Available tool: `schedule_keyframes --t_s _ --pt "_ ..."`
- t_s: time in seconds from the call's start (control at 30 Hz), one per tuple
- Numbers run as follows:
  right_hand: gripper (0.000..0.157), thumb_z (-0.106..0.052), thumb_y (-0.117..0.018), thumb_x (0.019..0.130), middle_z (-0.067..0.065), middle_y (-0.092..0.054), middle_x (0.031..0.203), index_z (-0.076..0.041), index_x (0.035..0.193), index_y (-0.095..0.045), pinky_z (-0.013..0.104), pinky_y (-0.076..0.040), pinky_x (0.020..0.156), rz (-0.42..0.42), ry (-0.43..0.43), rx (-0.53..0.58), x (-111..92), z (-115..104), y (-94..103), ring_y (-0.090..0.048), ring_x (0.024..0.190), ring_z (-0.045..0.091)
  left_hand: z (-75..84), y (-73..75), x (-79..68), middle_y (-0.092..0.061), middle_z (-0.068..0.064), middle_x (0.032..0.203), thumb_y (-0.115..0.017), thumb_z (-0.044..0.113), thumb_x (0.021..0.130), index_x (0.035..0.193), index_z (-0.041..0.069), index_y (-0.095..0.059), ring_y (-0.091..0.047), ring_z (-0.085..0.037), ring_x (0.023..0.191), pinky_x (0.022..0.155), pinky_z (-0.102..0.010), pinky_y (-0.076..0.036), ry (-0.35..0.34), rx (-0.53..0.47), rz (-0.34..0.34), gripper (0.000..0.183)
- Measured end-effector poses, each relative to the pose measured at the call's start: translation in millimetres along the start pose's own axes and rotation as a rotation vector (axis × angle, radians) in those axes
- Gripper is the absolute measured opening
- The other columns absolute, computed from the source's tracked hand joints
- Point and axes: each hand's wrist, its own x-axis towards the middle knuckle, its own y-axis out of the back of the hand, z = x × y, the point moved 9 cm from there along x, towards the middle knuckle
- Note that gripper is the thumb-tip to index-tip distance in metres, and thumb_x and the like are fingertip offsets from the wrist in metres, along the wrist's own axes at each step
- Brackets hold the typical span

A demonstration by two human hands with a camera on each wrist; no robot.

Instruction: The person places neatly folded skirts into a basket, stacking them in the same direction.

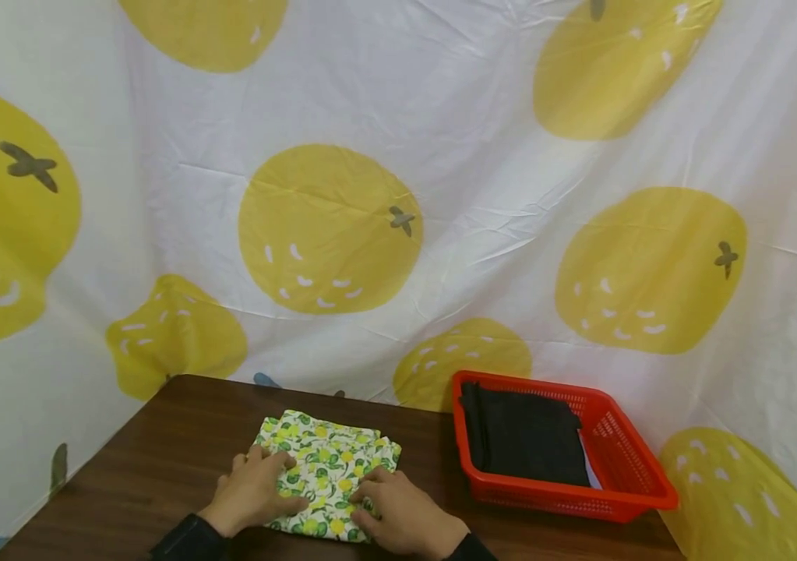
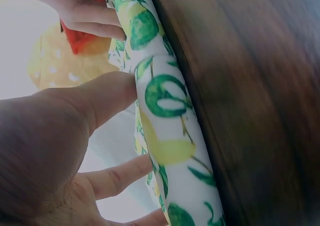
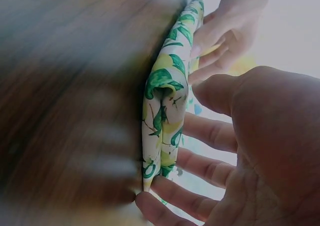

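Your left hand (image 1: 252, 487) and your right hand (image 1: 401, 508) both lie on the cloth (image 1: 328, 471), which rests folded on the table (image 1: 118, 475) right in front of you. It is white with yellow lemons and green leaves, and its layers sit slightly out of line along the far edge, so a second edge peeks out at the far left and far right corners.

Your left hand is spread at the cloth's left side, the thumb held apart from the fingers and pointing in across the print. In the left wrist view, the thumb touches the cloth just above a smooth, rounded fold. Your right hand is spread too, at the right side. In the right wrist view its fingers fan out along the cloth's edge, the lowest ones by the corner next to the wood, where the folded layers show a small gap between them. Neither hand pinches the cloth. Your hands face each other across it, well apart.

To the right of your right hand stands the red basket (image 1: 545, 499), apart from the cloth. Inside, toward its left, lies a folded black cloth (image 1: 527, 436), with a white edge (image 1: 590, 467) showing beside it. Behind the table hangs a white curtain (image 1: 475, 164) with big yellow fruit.
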Motion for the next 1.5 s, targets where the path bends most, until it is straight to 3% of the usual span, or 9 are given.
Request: schedule_keyframes --t_s 0.4,0.67,1.07,1.3,1.5 --pt "0.017 -0.035 -0.069 0.120 -0.010 -0.071 0.127 -0.029 0.119 -0.085 0.038 -0.059 0.108 0.053 -0.042 0.033 -32 22 11.9 -0.065 0.116 0.005 29.6 -18.7 -6.4 -0.062 -0.027 0.148 -0.099 0.050 0.092 0.137 0.021 -0.080 -0.058 -0.054 0.131 0.098 -0.082 -0.052 -0.058 0.002 0.003 0.057" --pt "0.016 -0.032 -0.071 0.119 -0.010 -0.070 0.122 -0.028 0.113 -0.086 0.043 -0.059 0.108 0.070 -0.073 0.047 -52 34 19.2 -0.065 0.110 0.005 47.7 -29.4 -9.4 -0.062 -0.026 0.146 -0.101 0.044 0.091 0.133 0.023 -0.082 -0.060 -0.052 0.129 0.095 -0.080 -0.055 -0.086 -0.037 -0.020 0.051" --pt "0.015 -0.033 -0.074 0.117 -0.009 -0.067 0.115 -0.026 0.109 -0.086 0.028 -0.052 0.089 0.061 -0.111 0.066 -74 49 23.8 -0.058 0.095 0.000 59.6 -47.3 -15.7 -0.058 -0.016 0.133 -0.101 0.038 0.093 0.131 0.023 -0.081 -0.051 -0.037 0.117 0.087 -0.063 -0.055 -0.044 -0.111 -0.132 0.046" --pt "0.014 -0.033 -0.077 0.115 -0.009 -0.068 0.117 -0.026 0.106 -0.085 0.029 -0.055 0.087 0.053 -0.153 0.085 -87 54 29.4 -0.059 0.097 0.002 72.4 -49.9 -23.3 -0.057 -0.018 0.135 -0.101 0.033 0.094 0.128 0.022 -0.080 -0.052 -0.038 0.114 0.084 -0.064 -0.054 -0.092 -0.143 -0.147 0.042" --pt "0.015 -0.033 -0.077 0.114 -0.010 -0.067 0.115 -0.027 0.103 -0.085 0.028 -0.054 0.086 0.034 -0.182 0.120 -94 60 27.6 -0.057 0.096 0.001 75.2 -55.2 -24.9 -0.058 -0.020 0.136 -0.101 0.032 0.094 0.127 0.023 -0.081 -0.054 -0.039 0.116 0.086 -0.065 -0.055 -0.084 -0.158 -0.162 0.040"
